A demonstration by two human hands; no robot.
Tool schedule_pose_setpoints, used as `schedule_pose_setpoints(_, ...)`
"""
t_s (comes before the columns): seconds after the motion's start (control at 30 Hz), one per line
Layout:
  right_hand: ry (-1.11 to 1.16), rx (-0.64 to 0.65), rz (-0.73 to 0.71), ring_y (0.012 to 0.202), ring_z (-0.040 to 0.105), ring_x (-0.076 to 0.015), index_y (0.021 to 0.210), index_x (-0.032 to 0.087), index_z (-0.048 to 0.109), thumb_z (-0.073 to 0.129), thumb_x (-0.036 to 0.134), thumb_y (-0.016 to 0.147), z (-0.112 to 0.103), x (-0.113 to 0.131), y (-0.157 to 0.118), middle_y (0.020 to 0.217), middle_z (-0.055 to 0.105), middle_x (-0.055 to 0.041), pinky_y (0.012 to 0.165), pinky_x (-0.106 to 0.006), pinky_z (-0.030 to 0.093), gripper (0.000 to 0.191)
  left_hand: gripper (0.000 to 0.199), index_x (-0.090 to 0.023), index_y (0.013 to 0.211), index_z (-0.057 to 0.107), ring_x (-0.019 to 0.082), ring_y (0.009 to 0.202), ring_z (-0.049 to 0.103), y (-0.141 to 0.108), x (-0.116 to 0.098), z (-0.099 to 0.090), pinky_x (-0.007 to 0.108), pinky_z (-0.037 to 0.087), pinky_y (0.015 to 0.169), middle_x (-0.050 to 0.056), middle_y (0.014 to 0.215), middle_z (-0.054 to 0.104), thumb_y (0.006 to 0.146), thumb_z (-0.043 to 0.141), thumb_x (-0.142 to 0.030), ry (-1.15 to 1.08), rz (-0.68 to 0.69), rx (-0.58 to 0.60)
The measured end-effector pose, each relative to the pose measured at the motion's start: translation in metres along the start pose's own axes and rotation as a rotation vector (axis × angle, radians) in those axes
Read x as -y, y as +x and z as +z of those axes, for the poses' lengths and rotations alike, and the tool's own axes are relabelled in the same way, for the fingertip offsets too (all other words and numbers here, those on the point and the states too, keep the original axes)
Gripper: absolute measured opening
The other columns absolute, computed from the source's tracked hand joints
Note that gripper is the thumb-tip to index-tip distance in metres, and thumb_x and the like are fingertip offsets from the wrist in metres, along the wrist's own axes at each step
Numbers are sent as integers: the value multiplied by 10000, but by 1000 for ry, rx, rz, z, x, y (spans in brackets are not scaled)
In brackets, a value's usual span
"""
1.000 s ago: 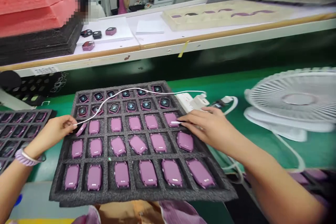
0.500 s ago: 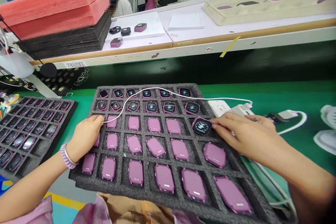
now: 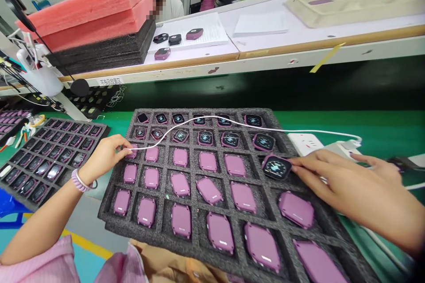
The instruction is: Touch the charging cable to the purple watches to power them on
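Both hands at the foam tray of watch bodies

The dark foam tray [image 3: 199, 148] sits at centre frame on the green desk [image 3: 365, 124]. The left hand [image 3: 106, 157], at the tray's left edge, has its fingers pinched narrow on the end of a white cable [image 3: 212, 119] beside a purple watch body [image 3: 132, 151] in the third row. The cable arcs across the upper rows toward a white power strip [image 3: 305, 143] at right. The right hand [image 3: 348, 181] lies flat at the tray's right edge, fingers loosely extended, tips touching a screen-up watch [image 3: 276, 167] in its pocket. A second tray [image 3: 49, 150] lies at left
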State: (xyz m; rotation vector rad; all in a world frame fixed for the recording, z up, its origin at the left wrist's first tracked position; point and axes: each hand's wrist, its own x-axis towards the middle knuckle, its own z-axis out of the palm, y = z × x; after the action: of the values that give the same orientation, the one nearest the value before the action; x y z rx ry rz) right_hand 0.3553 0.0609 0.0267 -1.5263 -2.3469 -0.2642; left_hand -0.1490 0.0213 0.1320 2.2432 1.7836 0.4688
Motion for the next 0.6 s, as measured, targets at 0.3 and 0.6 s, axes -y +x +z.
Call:
schedule_pose_setpoints(0.3,53,9,38,866,608,-333,821,383,696,317,559,934,-17,17,5,868,669,-120,890,-575,377,432,233,-182,1135,711,240,1032,650,4,4,2,355,505,945,101,1117,700,935,593,-183,225,119,209)
schedule_pose_setpoints(0.6,-16,114,38,881,612,-236,953,208,764,453,196,973,-34,27,18,891,642,-72,1022,-547,247,312,486,-185,1246,656,311,985,668,23,9,-5,433,519,910,125,1189,713,968,417,-504,363,181,227)
